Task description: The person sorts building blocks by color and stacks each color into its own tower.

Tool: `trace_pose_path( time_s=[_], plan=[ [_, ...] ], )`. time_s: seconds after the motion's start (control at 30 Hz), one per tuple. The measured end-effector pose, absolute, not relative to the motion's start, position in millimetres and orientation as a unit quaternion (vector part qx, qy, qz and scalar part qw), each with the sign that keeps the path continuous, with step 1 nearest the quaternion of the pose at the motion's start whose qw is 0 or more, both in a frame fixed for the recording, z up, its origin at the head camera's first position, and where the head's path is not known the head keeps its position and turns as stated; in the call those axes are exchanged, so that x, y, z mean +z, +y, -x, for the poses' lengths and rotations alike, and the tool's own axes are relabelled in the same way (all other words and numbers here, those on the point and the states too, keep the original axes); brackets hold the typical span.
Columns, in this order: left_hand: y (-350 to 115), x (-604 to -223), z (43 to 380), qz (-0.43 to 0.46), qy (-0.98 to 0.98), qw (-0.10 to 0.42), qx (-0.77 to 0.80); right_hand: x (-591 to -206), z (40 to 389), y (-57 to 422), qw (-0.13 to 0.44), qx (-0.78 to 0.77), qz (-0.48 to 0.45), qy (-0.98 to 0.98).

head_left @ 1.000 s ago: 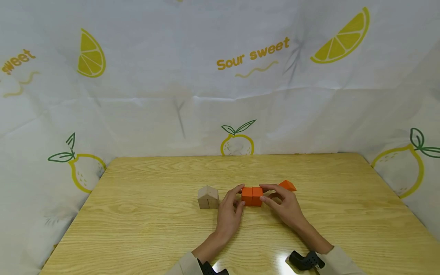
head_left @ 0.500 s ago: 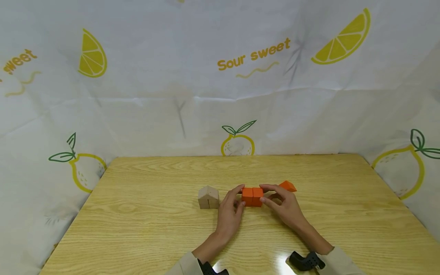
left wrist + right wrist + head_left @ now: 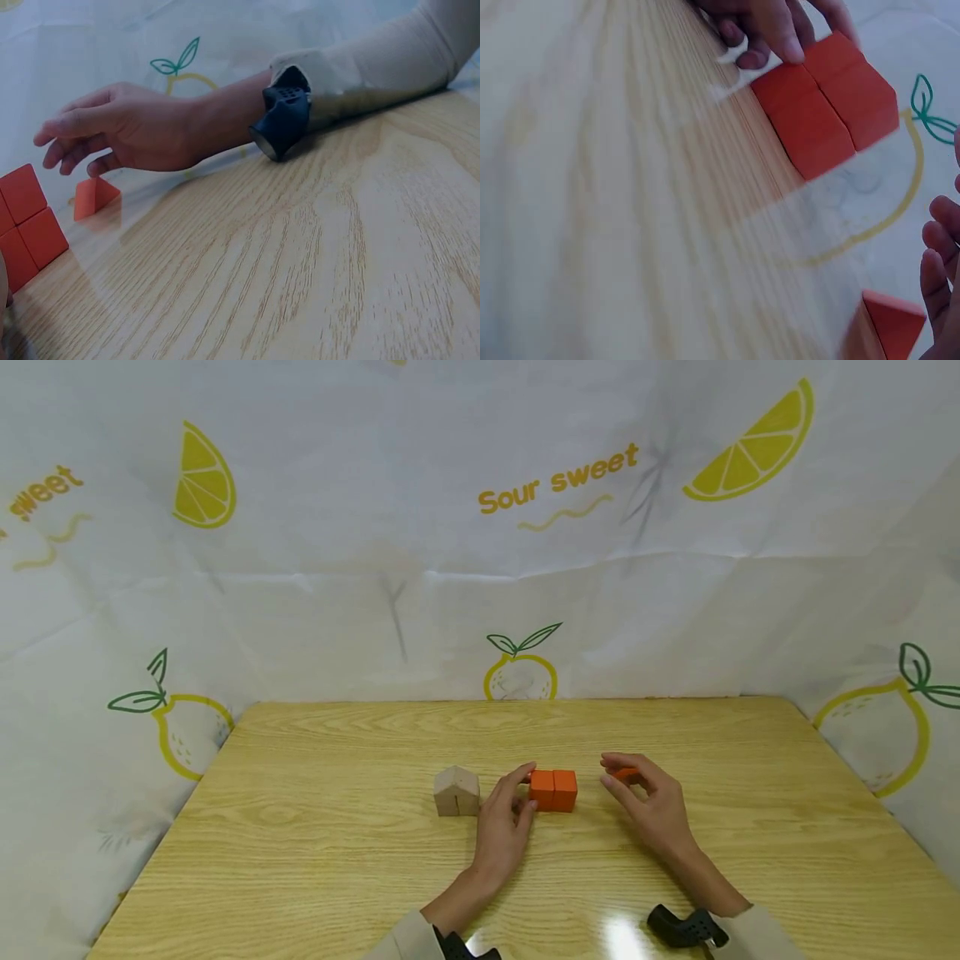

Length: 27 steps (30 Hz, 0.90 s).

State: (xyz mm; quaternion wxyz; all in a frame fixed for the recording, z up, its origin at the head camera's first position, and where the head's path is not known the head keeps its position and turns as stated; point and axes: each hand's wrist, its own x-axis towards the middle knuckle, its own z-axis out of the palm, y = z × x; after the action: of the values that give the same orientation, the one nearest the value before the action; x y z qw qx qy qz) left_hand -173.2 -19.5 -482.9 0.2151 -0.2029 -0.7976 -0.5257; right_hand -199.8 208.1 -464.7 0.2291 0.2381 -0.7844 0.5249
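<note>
Several orange-red cube blocks (image 3: 553, 791) stand together in a two-by-two stack in the middle of the table. My left hand (image 3: 502, 835) holds the stack's left side, thumb in front and index finger behind. To the right, an orange-red triangular block (image 3: 895, 324) lies on the table. My right hand (image 3: 660, 814) hovers over that triangle with thumb and fingers spread apart. A gap shows between the right fingers and the triangle (image 3: 96, 198) in the left wrist view. In the head view, the right hand partly hides the triangle.
Left of my left hand stands a small house shape of plain wooden blocks (image 3: 456, 792), with a triangular top. The wood-grain table (image 3: 315, 860) ends at the back against a white lemon-print cloth (image 3: 360, 635).
My right hand has let go of the stack's right side and moved right, over the triangular block. The left hand stays at the stack, and the cubes keep their place.
</note>
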Motion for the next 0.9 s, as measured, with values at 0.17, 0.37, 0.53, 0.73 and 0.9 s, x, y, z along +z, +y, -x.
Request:
trace_pose_path(
  time_s=[0.17,0.37,0.53,0.73,0.9],
  plan=[
    [-19,-482,173,0.202,-0.799,0.213,-0.524,-463,203,225,0.254,0.5,-0.22,-0.798],
    [-20,-482,172,0.201,-0.798,0.211,-0.527,-450,201,237,0.233,0.471,-0.202,-0.827],
    [-20,-482,172,0.2,-0.801,0.211,-0.523,-461,209,250,0.173,0.441,-0.187,-0.86],
    [-19,-481,172,0.196,-0.803,0.205,-0.524,-477,217,258,0.154,0.39,-0.184,-0.889],
    [-19,-480,171,0.194,-0.804,0.202,-0.525,-476,216,256,0.158,0.38,-0.185,-0.893]
  ],
)
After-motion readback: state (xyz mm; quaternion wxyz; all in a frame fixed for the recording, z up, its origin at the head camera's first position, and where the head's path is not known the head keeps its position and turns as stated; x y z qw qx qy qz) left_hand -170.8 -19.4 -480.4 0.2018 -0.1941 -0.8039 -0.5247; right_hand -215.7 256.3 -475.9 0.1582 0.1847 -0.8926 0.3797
